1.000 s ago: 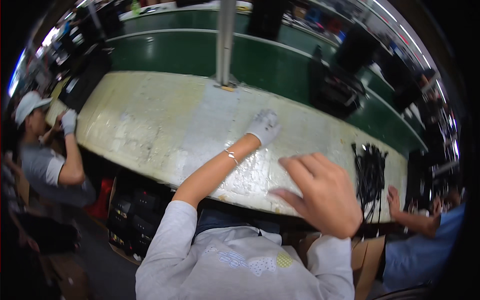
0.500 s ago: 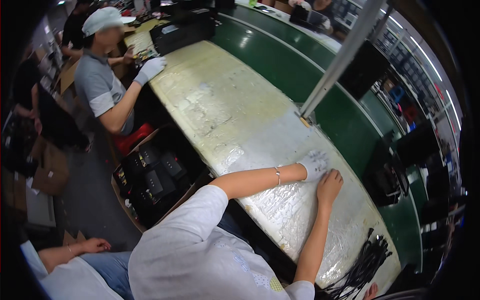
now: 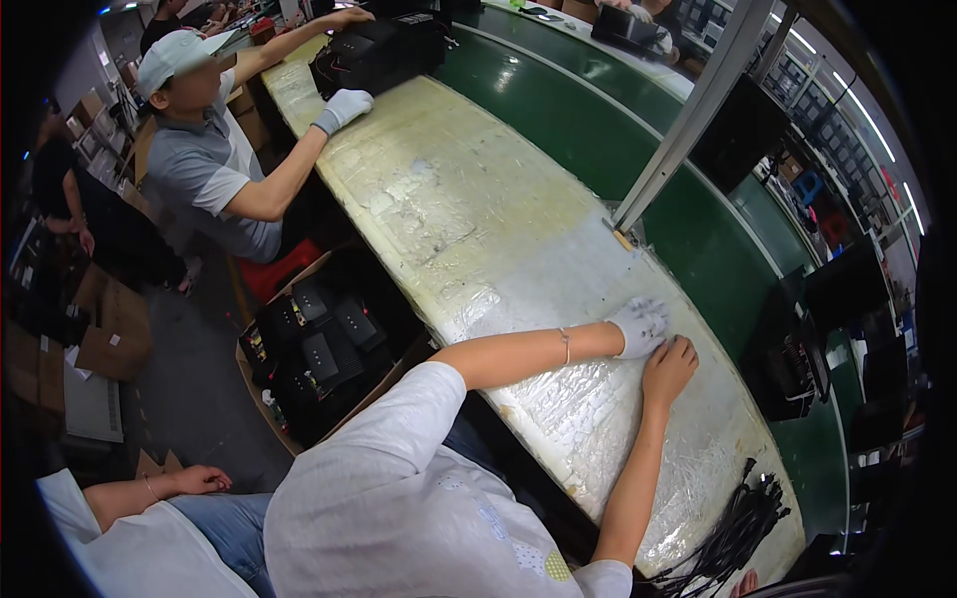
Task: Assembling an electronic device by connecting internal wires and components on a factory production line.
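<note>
My left hand, in a white knit glove with grey-spotted fingers, lies on the pale film-covered worktable. Its fingers look spread and flat on the surface. Beside it rests my bare right hand, its relaxed fingers near the glove's edge. I see nothing held in either hand. A bundle of black cables lies on the table nearest my right forearm.
Left of the table stands a carton of black devices. Farther up, a capped co-worker reaches to a black case. A metal post and a green conveyor run beyond the table. Another person's hand shows lower left.
The co-worker has stretched one bare arm over the black case and moved the gloved hand along the table edge. The view has shifted slightly; my hands stay resting in place.
</note>
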Demonstrator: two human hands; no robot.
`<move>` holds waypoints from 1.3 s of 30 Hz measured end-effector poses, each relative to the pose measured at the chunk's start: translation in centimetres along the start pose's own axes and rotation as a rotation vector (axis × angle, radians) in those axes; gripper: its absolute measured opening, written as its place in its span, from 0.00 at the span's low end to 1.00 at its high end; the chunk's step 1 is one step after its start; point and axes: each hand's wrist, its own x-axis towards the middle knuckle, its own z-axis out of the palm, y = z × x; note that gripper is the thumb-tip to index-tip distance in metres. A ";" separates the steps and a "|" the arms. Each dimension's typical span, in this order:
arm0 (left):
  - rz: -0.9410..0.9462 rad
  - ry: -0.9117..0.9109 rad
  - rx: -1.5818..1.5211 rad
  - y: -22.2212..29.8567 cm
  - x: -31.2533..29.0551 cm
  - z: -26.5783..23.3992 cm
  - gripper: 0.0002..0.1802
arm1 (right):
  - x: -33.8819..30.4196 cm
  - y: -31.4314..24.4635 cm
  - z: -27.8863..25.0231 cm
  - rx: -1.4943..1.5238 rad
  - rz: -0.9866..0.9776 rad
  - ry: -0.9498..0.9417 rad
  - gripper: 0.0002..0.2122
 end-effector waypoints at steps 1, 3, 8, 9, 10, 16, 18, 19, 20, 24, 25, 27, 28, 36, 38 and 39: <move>-0.007 0.001 0.004 -0.7 0.4 -0.2 0.26 | 0.2 -0.4 0.0 0.004 -0.016 0.000 0.12; 0.130 0.175 0.728 -3.6 1.3 -1.2 0.24 | 0.6 -2.1 0.5 0.054 -0.041 -0.019 0.12; 0.158 0.890 -0.029 1.7 -3.8 -23.4 0.22 | 0.3 -3.2 -2.0 -0.049 -0.027 0.112 0.14; 0.168 0.928 0.140 0.3 -5.5 -27.4 0.22 | 0.7 -4.8 -2.5 0.066 -0.031 0.109 0.16; 0.071 0.939 0.241 -1.4 -7.1 -30.9 0.21 | 0.9 -6.6 -2.5 0.180 -0.030 0.105 0.18; -0.839 0.400 0.757 -24.4 -15.7 -47.9 0.40 | 3.7 -23.7 1.4 0.833 -0.339 -0.345 0.35; -0.923 0.196 0.725 -25.6 -15.4 -47.0 0.44 | 6.6 -27.7 5.1 0.851 -0.363 -0.443 0.38; -0.949 0.166 0.612 -27.2 -17.1 -47.3 0.48 | 7.6 -29.9 7.0 0.831 -0.416 -0.457 0.39; -0.983 0.140 0.499 -28.7 -18.9 -47.5 0.51 | 8.2 -31.8 8.3 0.813 -0.478 -0.475 0.41; -1.066 0.011 0.271 -26.0 -18.5 -45.5 0.54 | 9.0 -32.3 8.9 0.826 -0.470 -0.625 0.39; -1.016 0.149 0.396 -27.4 -19.1 -44.6 0.52 | 8.4 -32.6 9.4 0.815 -0.500 -0.505 0.36; -1.065 0.195 0.154 -26.3 -20.4 -45.1 0.45 | 7.6 -33.8 8.7 0.940 -0.418 -0.500 0.28; -1.067 0.222 0.101 -26.4 -21.2 -45.3 0.40 | 7.5 -34.0 8.3 0.931 -0.397 -0.492 0.28; -0.827 0.471 -0.727 -18.6 -22.8 -35.4 0.23 | 1.5 -23.3 -0.7 1.015 -0.264 -0.614 0.25; -0.783 0.376 -0.634 -12.7 -21.6 -32.3 0.31 | -1.7 -18.7 -6.5 0.933 -0.098 -0.793 0.29; -0.692 0.396 -0.778 -8.6 -20.5 -30.2 0.34 | -4.1 -16.2 -8.1 0.893 -0.116 -0.725 0.30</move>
